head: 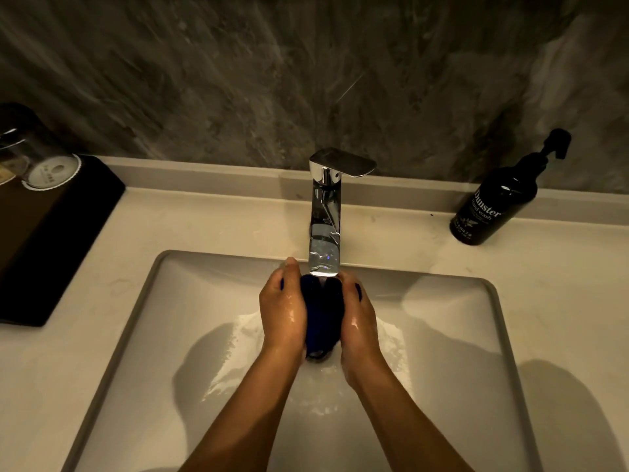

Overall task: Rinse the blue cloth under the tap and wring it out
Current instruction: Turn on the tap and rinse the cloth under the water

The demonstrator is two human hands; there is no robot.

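Two bare forearms reach up from the lower edge of view over a white rectangular ceramic sink (143,335), whose floor is wet and foamy beneath them. The left hand (282,308) and the right hand (357,315) face each other with a bunched dark blue cloth (321,315) pressed between the palms. Each grip is curled round its side of the cloth, fingers wrapped over the far side, where slivers of blue show between them. Both hands glisten with water.

The cloth sits directly under the spout of a tall chrome mixer tap (325,233) with a flat lever on top; its upper end nearly touches the spout mouth. The cloth's lower end hangs just above the basin floor. Whether water is running cannot be told from the spout itself.

Surrounding the sink is a pale cream stone bench (204,226). On its right rear corner stands a black pump bottle of hand wash (493,202), well apart from the tap. On the left lies a black rectangular tray (51,240) carrying an upturned clear glass with a paper cap (44,161). Behind rises a grey marbled wall (306,80).
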